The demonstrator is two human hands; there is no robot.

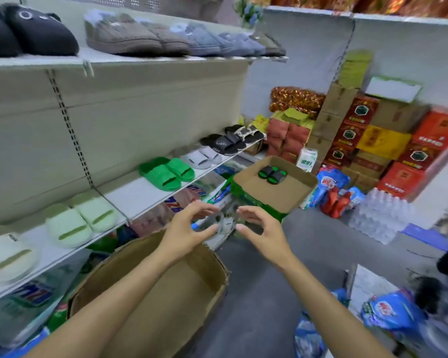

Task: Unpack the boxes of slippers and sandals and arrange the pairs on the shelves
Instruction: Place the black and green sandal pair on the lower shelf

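At the right of the frame I see stacked red and yellow printed cartons (398, 151) against the white wall. Below them sits a shrink-wrapped pack of clear water bottles (380, 218) on the grey floor (308, 244). Beside it lie blue plastic detergent bags (330, 183). A gold foil-wrapped bundle (295, 98) rests upper centre, above folded red cloth packs (287, 136).

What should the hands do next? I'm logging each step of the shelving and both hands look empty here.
Probably reach forward into the far box for the black-and-green pair. It looks like the only pair left unshelved, the near box looks empty, and both the left hand and right hand are open, holding nothing.
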